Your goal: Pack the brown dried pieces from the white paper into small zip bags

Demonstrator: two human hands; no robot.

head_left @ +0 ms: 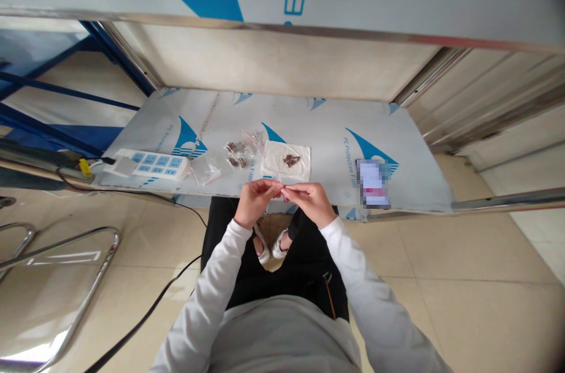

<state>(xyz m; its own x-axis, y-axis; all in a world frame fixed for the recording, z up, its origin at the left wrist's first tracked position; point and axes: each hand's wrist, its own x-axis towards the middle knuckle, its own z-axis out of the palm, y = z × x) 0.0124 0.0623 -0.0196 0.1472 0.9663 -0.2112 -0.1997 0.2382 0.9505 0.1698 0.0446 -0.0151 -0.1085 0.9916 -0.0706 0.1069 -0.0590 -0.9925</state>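
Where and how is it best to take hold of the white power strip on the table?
The power strip is probably best gripped at mid-length, from above, across its two long sides. It is long, narrow and lies flat, sockets up; a black plug sits by its left end and a clear bag by its right.

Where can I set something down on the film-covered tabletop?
Bare: between the white square pad and the dark-edged rectangular phone, right of the phone, and along the tabletop's back edge. Crowded: left of the pad, with clear plastic bags and the white, blue-socketed power strip.
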